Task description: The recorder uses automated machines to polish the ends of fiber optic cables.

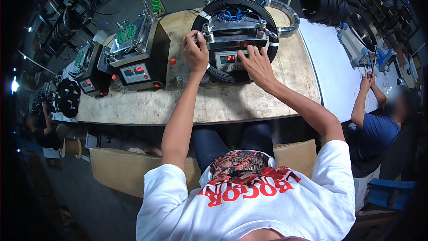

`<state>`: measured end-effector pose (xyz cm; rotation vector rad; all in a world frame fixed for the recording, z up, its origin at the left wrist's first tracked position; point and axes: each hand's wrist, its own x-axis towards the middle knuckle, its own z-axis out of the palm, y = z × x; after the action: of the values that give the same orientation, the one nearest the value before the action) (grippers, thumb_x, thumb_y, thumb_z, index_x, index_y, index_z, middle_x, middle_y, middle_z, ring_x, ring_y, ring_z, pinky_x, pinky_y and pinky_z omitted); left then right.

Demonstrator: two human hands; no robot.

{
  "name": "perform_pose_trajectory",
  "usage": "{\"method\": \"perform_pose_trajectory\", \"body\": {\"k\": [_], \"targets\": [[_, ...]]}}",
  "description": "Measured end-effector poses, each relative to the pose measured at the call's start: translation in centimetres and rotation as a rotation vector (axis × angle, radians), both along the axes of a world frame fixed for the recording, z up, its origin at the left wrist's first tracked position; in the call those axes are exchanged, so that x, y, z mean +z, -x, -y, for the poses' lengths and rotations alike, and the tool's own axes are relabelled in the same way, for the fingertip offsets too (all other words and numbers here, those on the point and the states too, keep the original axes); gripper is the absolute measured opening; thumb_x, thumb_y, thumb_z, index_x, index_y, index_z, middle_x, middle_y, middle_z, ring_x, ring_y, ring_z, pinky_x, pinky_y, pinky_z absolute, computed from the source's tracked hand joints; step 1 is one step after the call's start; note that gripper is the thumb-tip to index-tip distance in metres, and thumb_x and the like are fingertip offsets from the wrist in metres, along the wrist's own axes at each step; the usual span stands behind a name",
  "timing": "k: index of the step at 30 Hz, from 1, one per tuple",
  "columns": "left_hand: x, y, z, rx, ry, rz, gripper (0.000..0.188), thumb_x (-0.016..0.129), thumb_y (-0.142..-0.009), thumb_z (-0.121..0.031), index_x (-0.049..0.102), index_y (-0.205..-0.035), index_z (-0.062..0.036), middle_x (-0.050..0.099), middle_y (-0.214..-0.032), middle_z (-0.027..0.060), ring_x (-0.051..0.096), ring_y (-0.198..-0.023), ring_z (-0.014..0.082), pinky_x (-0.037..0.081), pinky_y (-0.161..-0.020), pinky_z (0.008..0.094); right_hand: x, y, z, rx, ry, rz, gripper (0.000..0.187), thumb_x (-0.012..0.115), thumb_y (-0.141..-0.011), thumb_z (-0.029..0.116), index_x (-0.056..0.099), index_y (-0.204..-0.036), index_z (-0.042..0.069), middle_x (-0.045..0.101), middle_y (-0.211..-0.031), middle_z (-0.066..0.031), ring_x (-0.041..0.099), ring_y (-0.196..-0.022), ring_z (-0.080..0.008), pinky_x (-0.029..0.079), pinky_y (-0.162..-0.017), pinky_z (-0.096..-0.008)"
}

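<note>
A boxy black tabletop machine (244, 43) stands in front of me, with a metal top plate and knobbed corner posts. A black cable coil (199, 18) loops around it, with white ties. Blue-ended cables (229, 16) meet the round fixture on top. Beside the front left post (207, 31), my left hand (195, 56) is closed with fingers curled; what they hold, if anything, is hidden. My right hand (258, 66) has its fingers apart and holds nothing. Its index fingertip is at the right side of the control panel (228, 61), which has a lit red display.
To the left stand similar machines (138, 64) with green round fixtures (127, 34). Small red-capped bottles (173, 64) are on the wooden tabletop (249, 102). At right, a co-worker in a blue shirt (379, 129) works at a white table (332, 76). Cardboard (129, 169) lies below the table edge.
</note>
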<state>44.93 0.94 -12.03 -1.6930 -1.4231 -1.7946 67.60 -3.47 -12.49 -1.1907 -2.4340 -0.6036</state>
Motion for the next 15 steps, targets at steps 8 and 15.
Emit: {"method": "perform_pose_trajectory", "body": {"k": [8,15], "targets": [[-0.3,0.2,0.0,0.009,0.007,-0.042,0.014,0.056,-0.101,-0.018,0.056,-0.101,-0.0040,0.066,-0.090,0.0127,0.061,-0.084,0.0355,0.046,-0.077,0.0468,-0.1,-0.2,0.3,-0.061,0.071,-0.057,0.039,0.060,-0.084,0.007,0.053,-0.122,0.009,0.049,-0.099,-0.0111,0.052,-0.095,-0.0262,0.037,-0.083,-0.0416],[0.0,0.0,0.2,-0.039,0.038,0.004,0.015,0.058,-0.101,-0.019,0.056,-0.100,-0.0040,0.066,-0.093,0.0119,0.060,-0.087,0.0349,0.047,-0.078,0.0460,0.9,-2.0,0.1,0.133,0.292,-0.403,0.038,0.076,-0.083,0.013,0.053,-0.113,0.005,0.051,-0.101,-0.0130,0.055,-0.095,-0.0313,0.043,-0.081,-0.0414]]}}
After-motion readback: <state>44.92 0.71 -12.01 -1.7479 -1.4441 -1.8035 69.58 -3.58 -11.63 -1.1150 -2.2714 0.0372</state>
